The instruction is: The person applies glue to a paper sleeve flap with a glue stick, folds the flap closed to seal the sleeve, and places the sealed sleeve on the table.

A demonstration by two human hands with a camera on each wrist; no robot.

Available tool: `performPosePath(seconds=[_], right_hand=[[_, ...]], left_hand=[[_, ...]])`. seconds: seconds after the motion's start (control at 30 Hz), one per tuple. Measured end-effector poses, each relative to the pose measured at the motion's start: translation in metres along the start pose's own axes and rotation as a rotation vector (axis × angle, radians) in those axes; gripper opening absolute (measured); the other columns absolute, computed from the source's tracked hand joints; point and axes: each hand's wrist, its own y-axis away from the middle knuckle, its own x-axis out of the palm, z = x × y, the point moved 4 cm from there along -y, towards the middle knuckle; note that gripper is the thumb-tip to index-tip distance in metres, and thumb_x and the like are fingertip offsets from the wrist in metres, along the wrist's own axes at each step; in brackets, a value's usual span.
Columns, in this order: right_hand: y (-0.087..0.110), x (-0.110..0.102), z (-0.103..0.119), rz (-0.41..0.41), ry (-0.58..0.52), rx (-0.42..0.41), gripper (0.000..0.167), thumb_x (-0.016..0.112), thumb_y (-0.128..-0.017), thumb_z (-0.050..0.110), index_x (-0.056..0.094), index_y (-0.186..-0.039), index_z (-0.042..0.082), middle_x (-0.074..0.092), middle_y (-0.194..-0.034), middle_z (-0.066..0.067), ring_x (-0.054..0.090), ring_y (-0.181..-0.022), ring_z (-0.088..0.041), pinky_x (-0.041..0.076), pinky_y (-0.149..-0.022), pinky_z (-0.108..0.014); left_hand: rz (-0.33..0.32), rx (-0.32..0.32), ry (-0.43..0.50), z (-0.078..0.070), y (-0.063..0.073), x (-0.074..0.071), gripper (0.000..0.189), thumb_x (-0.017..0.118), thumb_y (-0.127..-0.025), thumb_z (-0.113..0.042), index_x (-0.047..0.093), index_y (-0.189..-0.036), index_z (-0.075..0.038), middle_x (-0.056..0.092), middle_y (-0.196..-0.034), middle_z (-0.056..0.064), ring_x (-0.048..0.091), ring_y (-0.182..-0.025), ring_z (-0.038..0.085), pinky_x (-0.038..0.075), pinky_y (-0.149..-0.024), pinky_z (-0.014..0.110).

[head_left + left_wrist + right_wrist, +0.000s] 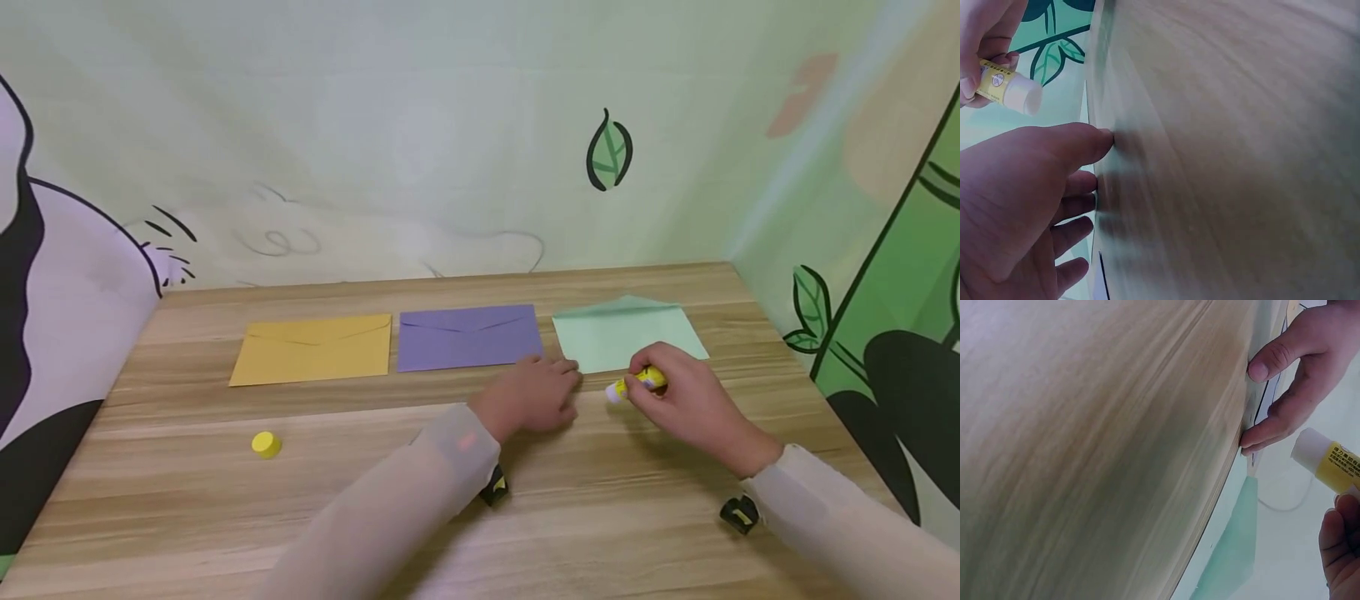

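Note:
A yellow glue stick (619,390), uncapped with its white end toward the left, is pinched between the thumb and fingers of my right hand (693,408). It is held above the table in front of the mint green envelope (626,333), whose flap (628,303) stands partly raised at the far edge. My left hand (531,395) rests its fingertips at that envelope's near left corner, fingers loosely extended. In the left wrist view the thumb (1094,142) touches the tabletop, and the glue stick (1004,86) is off to the side. The right wrist view shows the glue stick's (1338,465) white end apart from the envelope.
A purple envelope (468,342) and a yellow envelope (315,354) lie in a row to the left, flaps down. The yellow cap (266,444) sits on the wooden table (187,508) at front left. A printed cloth wall (420,150) rises behind the table.

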Motion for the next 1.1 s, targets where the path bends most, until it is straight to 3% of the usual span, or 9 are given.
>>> performPosePath(seconds=[0.27, 0.4, 0.6, 0.77, 1.1], right_hand=[[-0.001, 0.001, -0.001, 0.006, -0.002, 0.002, 0.013, 0.071, -0.088, 0.010, 0.060, -0.090, 0.017, 0.059, -0.088, 0.007, 0.050, -0.071, -0.007, 0.046, -0.062, -0.023], [-0.001, 0.002, -0.002, 0.011, -0.008, -0.003, 0.013, 0.071, -0.088, 0.010, 0.060, -0.090, 0.018, 0.059, -0.088, 0.008, 0.050, -0.071, -0.007, 0.046, -0.062, -0.023], [-0.001, 0.004, -0.001, 0.022, -0.004, 0.001, 0.013, 0.071, -0.087, 0.011, 0.060, -0.090, 0.018, 0.059, -0.087, 0.007, 0.050, -0.071, -0.008, 0.046, -0.062, -0.023], [-0.001, 0.004, 0.000, 0.018, 0.008, -0.006, 0.013, 0.071, -0.087, 0.011, 0.060, -0.090, 0.018, 0.060, -0.089, 0.007, 0.051, -0.074, -0.008, 0.046, -0.065, -0.025], [-0.001, 0.001, 0.004, 0.031, 0.015, 0.008, 0.012, 0.071, -0.088, 0.012, 0.061, -0.090, 0.017, 0.061, -0.089, 0.007, 0.051, -0.076, -0.009, 0.047, -0.065, -0.025]], left_hand=[[-0.062, 0.019, 0.025, 0.000, 0.002, -0.003, 0.053, 0.050, -0.101, -0.042, 0.049, -0.146, -0.014, 0.048, -0.150, 0.002, 0.044, -0.140, 0.018, 0.038, -0.114, 0.041], [-0.050, 0.031, 0.006, -0.001, 0.003, -0.004, 0.052, 0.048, -0.102, -0.041, 0.050, -0.147, -0.016, 0.046, -0.152, 0.003, 0.044, -0.140, 0.020, 0.039, -0.114, 0.041], [-0.020, 0.057, 0.052, -0.003, 0.004, -0.001, 0.053, 0.049, -0.102, -0.040, 0.048, -0.149, -0.016, 0.039, -0.159, 0.005, 0.041, -0.144, 0.022, 0.035, -0.117, 0.035], [-0.028, 0.105, 0.052, -0.004, 0.007, 0.001, 0.052, 0.051, -0.100, -0.041, 0.054, -0.145, -0.015, 0.045, -0.155, 0.006, 0.045, -0.142, 0.022, 0.035, -0.116, 0.032], [-0.023, 0.155, 0.049, -0.011, 0.025, 0.008, 0.058, 0.057, -0.095, -0.046, 0.053, -0.145, -0.015, 0.046, -0.154, 0.005, 0.051, -0.136, 0.020, 0.042, -0.110, 0.031]])
